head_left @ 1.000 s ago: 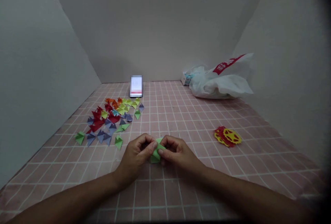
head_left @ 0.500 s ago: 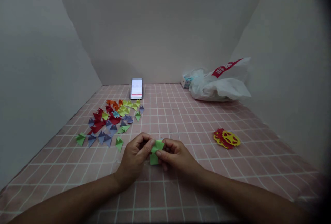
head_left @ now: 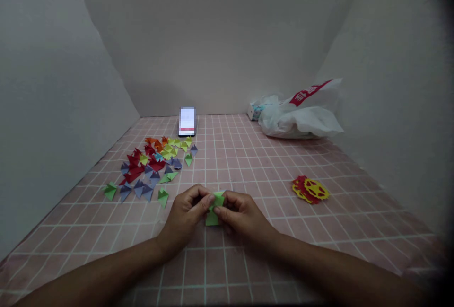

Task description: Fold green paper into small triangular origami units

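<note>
Between my two hands is a small piece of folded green paper (head_left: 213, 218), held just above the table. My left hand (head_left: 189, 210) pinches its upper left part between thumb and fingers. From the other side, my right hand (head_left: 244, 212) grips it with the thumb pressed on its middle. The thumbs and fingers cover much of the paper, so its exact folds are hidden. Nearest to my left hand lies a green folded paper piece (head_left: 163, 197), part of a spread of small origami pieces in red, orange, yellow, purple and green.
A pink tablecloth (head_left: 241, 259) with a white grid covers the table. At the back stands a phone (head_left: 187, 121) with a lit screen. Back right are a white plastic bag (head_left: 301, 118) and a small box (head_left: 254, 111). Red and yellow gear-shaped cutouts (head_left: 312, 189) lie on the right.
Both hands keep their hold on the green paper. Its upper flap shows narrower between the thumbs, and the left thumb has shifted slightly to the right.
</note>
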Demonstrator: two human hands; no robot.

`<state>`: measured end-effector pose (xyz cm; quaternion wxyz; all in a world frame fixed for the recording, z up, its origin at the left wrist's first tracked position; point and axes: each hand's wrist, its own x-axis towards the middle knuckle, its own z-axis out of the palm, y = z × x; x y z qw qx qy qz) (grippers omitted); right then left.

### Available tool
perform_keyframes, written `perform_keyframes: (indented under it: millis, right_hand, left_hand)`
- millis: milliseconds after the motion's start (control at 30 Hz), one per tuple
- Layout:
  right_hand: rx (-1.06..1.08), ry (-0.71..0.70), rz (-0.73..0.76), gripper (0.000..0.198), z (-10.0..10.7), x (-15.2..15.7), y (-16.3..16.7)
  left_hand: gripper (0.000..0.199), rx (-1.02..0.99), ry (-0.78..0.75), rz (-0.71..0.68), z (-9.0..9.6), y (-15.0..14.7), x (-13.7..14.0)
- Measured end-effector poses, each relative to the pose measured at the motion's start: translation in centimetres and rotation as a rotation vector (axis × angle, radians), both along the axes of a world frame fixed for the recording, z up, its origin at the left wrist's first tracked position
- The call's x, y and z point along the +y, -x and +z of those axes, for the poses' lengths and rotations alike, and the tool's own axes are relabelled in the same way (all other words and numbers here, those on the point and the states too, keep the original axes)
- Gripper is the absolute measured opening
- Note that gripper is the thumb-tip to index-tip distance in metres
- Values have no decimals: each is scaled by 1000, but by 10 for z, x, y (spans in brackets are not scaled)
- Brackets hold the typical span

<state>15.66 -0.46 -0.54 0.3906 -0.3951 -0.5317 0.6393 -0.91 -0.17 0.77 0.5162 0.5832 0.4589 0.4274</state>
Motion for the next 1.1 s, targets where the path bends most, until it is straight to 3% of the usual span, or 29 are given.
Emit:
perform_keyframes:
  millis: [400,633,900,1100]
  right_hand:
    - [25,-2,3,29,3,1,-3]
    - [-5,-33,-63,30,0,2,-4]
    - [-6,-97,-35,30,-1,6,-5]
    - [-102,-210,-126,28,-5,2,-5]
  left_hand:
    - [23,56,-34,8,5,-2,-1]
    - [25,-4,79,-93,0,-1,2]
    - [26,166,-56,-114,3,2,4]
    - [26,-14,100,-190,-3,2,5]
